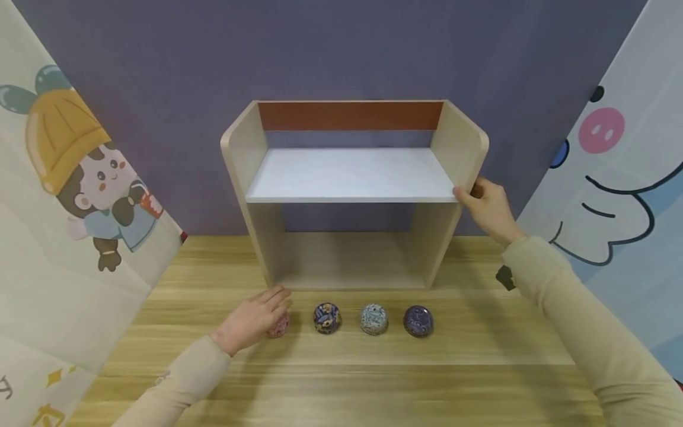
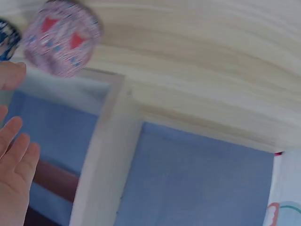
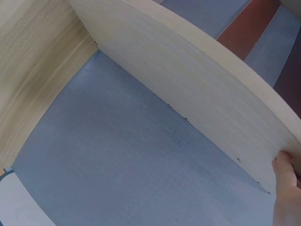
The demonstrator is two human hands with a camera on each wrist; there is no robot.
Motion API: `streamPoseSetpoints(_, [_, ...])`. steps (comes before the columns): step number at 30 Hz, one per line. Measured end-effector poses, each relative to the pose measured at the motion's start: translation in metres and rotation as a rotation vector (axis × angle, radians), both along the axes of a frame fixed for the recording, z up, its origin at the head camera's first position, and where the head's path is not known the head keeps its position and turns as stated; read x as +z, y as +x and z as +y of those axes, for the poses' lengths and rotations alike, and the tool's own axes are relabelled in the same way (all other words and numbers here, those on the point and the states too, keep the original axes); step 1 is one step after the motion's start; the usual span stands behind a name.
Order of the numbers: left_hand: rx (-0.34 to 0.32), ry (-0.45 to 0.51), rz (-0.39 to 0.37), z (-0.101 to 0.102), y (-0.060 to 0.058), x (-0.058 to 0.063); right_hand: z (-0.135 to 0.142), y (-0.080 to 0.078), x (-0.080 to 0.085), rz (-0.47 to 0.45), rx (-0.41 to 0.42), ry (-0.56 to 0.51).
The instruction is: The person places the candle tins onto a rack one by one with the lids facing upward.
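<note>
A small two-tier wooden shelf [image 1: 349, 175] with a white middle board stands against the back wall. My right hand [image 1: 491, 210] grips the front edge of its right side panel [image 3: 197, 80], thumb on one face and fingers round the other. My left hand [image 1: 251, 320] hovers at a pink patterned round tin [image 1: 278, 328], partly covering it in the head view. From the left wrist, the straight fingers [image 2: 21, 157] appear apart from this tin. To its right, in a row, sit a dark blue floral tin [image 1: 327, 318], a pale blue tin [image 1: 373, 319] and a purple tin [image 1: 418, 321].
The wooden table [image 1: 347, 391] extends in front of the tins and to both sides of the shelf. A blue-grey wall [image 1: 347, 47] rises behind. Cartoon-printed sheets hang at left [image 1: 42, 267] and right [image 1: 645, 142]. A small dark object [image 1: 505, 277] shows beside the right sleeve.
</note>
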State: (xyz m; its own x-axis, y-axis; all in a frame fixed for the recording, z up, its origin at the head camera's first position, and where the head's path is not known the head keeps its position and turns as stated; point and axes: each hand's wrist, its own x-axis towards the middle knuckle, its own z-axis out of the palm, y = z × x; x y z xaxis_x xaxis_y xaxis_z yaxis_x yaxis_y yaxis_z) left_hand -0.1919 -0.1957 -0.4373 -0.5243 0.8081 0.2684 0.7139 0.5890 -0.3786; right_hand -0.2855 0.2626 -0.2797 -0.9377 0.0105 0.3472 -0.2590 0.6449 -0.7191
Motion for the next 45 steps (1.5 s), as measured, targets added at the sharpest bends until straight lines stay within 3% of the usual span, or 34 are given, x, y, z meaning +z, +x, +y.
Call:
streamPoseSetpoints(9, [-0.007, -0.152, 0.036, -0.01, -0.004, -0.025, 0.001, 0.0, 0.0, 0.009, -0.009, 0.019])
streamPoseSetpoints(19, [-0.064, -0.149, 0.056, -0.011, -0.006, -0.042, -0.001, 0.002, -0.002, 0.012, 0.006, 0.004])
streamPoseSetpoints(31, [-0.057, -0.317, 0.184, -0.008, -0.012, -0.051, -0.001, 0.003, -0.001, -0.006, 0.001, -0.007])
streamPoseSetpoints(45, [-0.086, -0.267, 0.313, 0.0, -0.016, -0.048, -0.002, 0.002, -0.002, 0.006, 0.007, -0.026])
